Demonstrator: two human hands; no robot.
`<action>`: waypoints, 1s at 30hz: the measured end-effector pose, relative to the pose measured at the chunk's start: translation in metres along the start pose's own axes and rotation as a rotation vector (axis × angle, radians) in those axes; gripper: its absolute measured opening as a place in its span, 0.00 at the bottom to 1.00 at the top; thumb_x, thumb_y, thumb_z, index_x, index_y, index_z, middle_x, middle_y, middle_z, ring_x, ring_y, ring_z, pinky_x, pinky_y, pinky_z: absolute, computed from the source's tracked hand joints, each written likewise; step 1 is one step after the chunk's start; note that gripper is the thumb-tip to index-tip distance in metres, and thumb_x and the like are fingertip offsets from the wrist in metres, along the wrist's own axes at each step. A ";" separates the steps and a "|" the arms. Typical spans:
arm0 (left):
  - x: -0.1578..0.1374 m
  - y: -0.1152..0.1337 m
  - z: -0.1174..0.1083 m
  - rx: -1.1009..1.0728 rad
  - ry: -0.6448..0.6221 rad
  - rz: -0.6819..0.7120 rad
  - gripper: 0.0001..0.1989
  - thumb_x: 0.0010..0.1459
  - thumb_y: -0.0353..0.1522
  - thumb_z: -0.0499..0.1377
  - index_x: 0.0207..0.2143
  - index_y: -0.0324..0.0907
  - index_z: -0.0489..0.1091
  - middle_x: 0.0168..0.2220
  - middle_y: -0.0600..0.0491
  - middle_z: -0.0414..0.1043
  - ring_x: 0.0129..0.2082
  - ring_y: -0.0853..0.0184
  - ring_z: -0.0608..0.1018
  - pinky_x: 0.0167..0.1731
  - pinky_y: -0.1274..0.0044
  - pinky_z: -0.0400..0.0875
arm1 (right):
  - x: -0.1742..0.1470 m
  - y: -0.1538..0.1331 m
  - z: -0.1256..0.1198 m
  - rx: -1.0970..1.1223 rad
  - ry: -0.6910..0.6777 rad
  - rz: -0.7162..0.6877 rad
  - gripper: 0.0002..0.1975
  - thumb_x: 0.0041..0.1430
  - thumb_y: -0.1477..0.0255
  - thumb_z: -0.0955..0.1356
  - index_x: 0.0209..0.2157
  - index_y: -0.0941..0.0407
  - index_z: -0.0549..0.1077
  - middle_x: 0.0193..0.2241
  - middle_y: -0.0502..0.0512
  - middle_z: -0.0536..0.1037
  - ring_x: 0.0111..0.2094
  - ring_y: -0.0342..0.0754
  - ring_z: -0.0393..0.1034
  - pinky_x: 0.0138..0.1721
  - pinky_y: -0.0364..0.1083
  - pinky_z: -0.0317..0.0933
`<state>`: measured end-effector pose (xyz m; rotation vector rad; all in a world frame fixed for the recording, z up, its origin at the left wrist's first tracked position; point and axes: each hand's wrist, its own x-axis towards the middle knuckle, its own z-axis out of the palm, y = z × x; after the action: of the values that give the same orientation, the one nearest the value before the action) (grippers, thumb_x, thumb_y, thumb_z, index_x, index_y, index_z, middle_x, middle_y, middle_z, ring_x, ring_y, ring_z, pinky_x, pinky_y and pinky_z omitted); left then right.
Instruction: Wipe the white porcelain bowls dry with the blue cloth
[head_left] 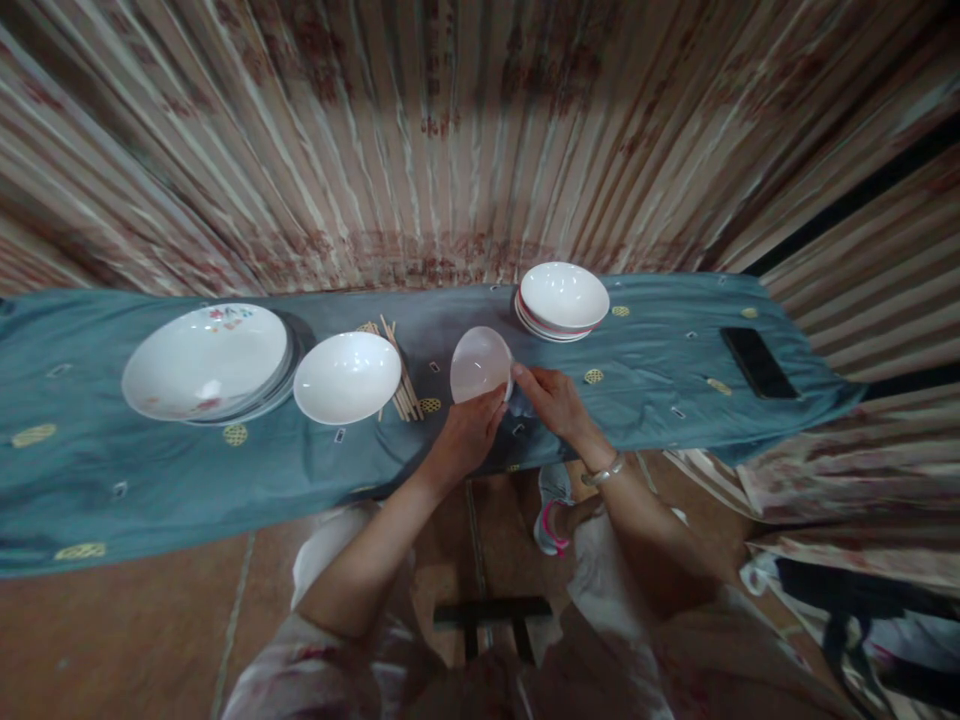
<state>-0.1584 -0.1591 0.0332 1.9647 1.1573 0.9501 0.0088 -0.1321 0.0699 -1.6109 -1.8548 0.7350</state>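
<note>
In front of me a small white bowl is tilted on its side, its inside facing left and up. My left hand is closed on its near lower rim. My right hand grips the right side, thumb along the edge; its fingers are mostly hidden behind the bowl. Whether something pale lies under the right fingers I cannot make out. Left of the held bowl lie several wooden chopsticks, partly covered by a wider white bowl. Beyond my right hand stands a stack of white bowls, some with red rims.
A stack of large white plates with floral print stands on the left. A black phone lies at the right end of the table with its green cloth. Pleated curtains hang close behind and at the right.
</note>
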 end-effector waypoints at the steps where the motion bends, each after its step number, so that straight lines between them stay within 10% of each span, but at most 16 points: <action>1: 0.000 0.000 0.001 0.018 -0.015 0.007 0.18 0.66 0.34 0.51 0.54 0.40 0.71 0.52 0.40 0.78 0.52 0.55 0.80 0.55 0.64 0.72 | 0.000 0.001 0.000 -0.040 -0.012 -0.007 0.35 0.60 0.37 0.54 0.17 0.52 0.59 0.15 0.48 0.60 0.20 0.43 0.56 0.25 0.44 0.47; 9: 0.002 0.003 0.006 0.039 -0.062 0.003 0.11 0.66 0.34 0.54 0.43 0.42 0.74 0.43 0.44 0.80 0.44 0.56 0.82 0.49 0.66 0.74 | 0.000 0.015 0.005 -0.338 -0.043 -0.038 0.30 0.65 0.45 0.59 0.24 0.54 0.73 0.18 0.54 0.72 0.21 0.47 0.65 0.26 0.46 0.48; 18: 0.003 -0.008 0.012 0.132 -0.115 0.087 0.18 0.63 0.34 0.59 0.55 0.43 0.71 0.56 0.42 0.75 0.59 0.55 0.75 0.59 0.61 0.69 | 0.004 0.058 0.012 -0.442 0.017 -0.242 0.20 0.69 0.64 0.57 0.40 0.53 0.79 0.25 0.59 0.75 0.26 0.50 0.68 0.29 0.47 0.56; 30: 0.013 -0.027 -0.009 0.197 0.424 0.104 0.52 0.58 0.54 0.59 0.72 0.40 0.38 0.73 0.33 0.41 0.74 0.48 0.44 0.70 0.55 0.42 | 0.016 0.045 -0.012 0.003 -0.029 0.138 0.28 0.63 0.51 0.60 0.14 0.53 0.61 0.14 0.47 0.59 0.21 0.43 0.58 0.26 0.45 0.49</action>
<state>-0.1735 -0.1354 0.0191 2.0515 1.4362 1.4034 0.0467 -0.1106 0.0467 -1.7484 -1.7750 0.8234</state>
